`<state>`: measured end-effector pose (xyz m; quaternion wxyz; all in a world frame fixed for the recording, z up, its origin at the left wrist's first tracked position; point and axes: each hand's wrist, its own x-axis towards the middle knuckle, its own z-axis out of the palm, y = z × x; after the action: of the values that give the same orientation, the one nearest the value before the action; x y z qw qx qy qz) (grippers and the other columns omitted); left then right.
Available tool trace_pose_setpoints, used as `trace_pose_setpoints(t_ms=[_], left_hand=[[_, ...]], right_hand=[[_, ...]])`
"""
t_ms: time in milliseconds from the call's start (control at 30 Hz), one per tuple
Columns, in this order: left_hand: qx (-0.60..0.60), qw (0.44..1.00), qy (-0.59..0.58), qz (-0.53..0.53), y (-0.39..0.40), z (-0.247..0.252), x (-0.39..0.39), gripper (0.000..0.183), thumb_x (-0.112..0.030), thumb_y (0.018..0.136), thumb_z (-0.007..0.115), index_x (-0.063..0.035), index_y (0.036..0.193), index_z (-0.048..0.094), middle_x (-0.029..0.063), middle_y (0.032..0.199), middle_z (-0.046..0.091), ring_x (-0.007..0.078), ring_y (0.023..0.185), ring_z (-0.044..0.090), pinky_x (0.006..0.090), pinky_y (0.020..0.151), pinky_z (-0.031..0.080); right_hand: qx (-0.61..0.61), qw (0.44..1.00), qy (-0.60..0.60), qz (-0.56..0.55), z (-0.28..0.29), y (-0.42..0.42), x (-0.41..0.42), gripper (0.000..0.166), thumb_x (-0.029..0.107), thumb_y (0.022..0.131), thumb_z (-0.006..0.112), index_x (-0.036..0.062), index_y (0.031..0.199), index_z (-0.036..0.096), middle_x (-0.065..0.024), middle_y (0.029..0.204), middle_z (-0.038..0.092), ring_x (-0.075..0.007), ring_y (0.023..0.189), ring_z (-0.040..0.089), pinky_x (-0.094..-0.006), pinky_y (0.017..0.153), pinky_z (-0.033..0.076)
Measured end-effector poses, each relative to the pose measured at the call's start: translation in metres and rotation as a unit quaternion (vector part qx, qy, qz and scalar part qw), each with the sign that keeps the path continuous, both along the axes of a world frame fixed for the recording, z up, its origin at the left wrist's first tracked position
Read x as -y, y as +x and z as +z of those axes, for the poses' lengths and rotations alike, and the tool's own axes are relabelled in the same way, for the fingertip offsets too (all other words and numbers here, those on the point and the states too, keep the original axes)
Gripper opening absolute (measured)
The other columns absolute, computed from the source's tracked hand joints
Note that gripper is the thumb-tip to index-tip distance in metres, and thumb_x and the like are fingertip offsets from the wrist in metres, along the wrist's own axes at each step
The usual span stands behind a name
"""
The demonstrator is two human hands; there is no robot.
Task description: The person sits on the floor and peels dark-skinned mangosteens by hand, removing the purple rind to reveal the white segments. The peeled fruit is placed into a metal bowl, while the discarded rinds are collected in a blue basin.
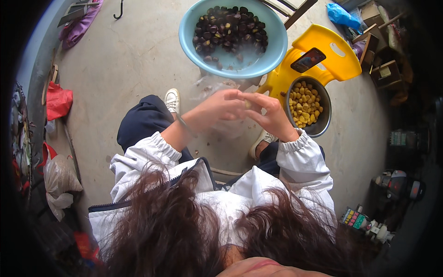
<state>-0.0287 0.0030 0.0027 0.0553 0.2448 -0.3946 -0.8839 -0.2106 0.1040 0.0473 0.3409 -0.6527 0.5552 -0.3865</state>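
Observation:
Over the floor between my knees, my left hand [221,105] and my right hand [268,107] meet at their fingertips around a small yellowish chestnut [247,104]. Motion blur softens the left fingers, and most of the nut is hidden. Beyond the hands stands a light blue plastic basin [188,45] with many dark-shelled chestnuts [230,29], some showing yellow flesh. To the right, a metal bowl [327,119] holds peeled yellow chestnuts [306,102].
A yellow plastic chair [332,52] with a phone [308,60] on its seat stands behind the bowl. Clear plastic [211,86] lies below the basin. At left are a red bag [59,100] and a tied plastic sack [62,176]; wooden boxes [386,74] sit at right.

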Motion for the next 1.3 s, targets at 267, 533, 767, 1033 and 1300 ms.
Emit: trace_pose_setpoints(t_ms=[267,533,767,1033,1300], left_hand=[[0.006,1.0,-0.003,0.004,-0.003,0.004,-0.005,0.012,-0.009,0.089,0.059,-0.0047,0.099,0.055,0.0045,0.089,0.062,0.0104,0.078,0.064,0.0185,0.058,0.045],[0.006,0.995,-0.069,0.069,-0.005,-0.002,-0.011,0.008,-0.005,0.086,0.057,-0.0052,0.093,0.055,0.0015,0.083,0.061,0.0061,0.066,0.057,0.0168,0.055,0.041],[-0.029,0.994,-0.005,0.106,-0.006,0.009,-0.004,0.007,-0.01,0.093,0.057,-0.0067,0.099,0.059,-0.0007,0.087,0.06,0.0041,0.072,0.057,0.0166,0.056,0.041],[-0.023,0.996,-0.06,0.062,-0.003,0.009,-0.003,0.022,-0.021,0.094,0.067,-0.0055,0.107,0.06,-0.0007,0.09,0.06,0.004,0.075,0.058,0.0162,0.059,0.044],[-0.032,0.997,-0.047,0.057,-0.001,0.001,-0.002,0.017,-0.021,0.095,0.065,-0.0058,0.101,0.059,-0.0015,0.087,0.061,0.0036,0.072,0.058,0.0163,0.058,0.043]], right_hand=[[-0.046,0.997,-0.045,0.033,-0.005,-0.004,0.002,0.042,0.008,0.076,0.079,0.0074,0.116,0.067,-0.0082,0.088,0.066,-0.0209,0.072,0.065,-0.0291,0.064,0.052],[-0.062,0.996,-0.056,-0.006,-0.009,0.009,-0.002,0.039,0.01,0.078,0.078,0.0056,0.115,0.065,-0.0106,0.09,0.068,-0.0244,0.078,0.068,-0.0299,0.066,0.053],[0.168,0.984,0.043,-0.037,-0.001,0.004,0.0,0.035,0.003,0.086,0.073,0.0027,0.119,0.06,-0.0058,0.092,0.07,-0.0077,0.079,0.069,-0.0212,0.066,0.052],[0.092,0.995,0.001,-0.048,-0.006,0.003,0.0,0.033,0.003,0.086,0.073,0.0028,0.116,0.06,-0.0041,0.084,0.069,-0.0078,0.075,0.067,-0.022,0.065,0.052],[0.026,0.998,-0.048,-0.036,-0.009,0.007,-0.001,0.032,0.002,0.086,0.071,0.0023,0.116,0.061,-0.0076,0.09,0.068,-0.0128,0.072,0.067,-0.0251,0.065,0.052]])
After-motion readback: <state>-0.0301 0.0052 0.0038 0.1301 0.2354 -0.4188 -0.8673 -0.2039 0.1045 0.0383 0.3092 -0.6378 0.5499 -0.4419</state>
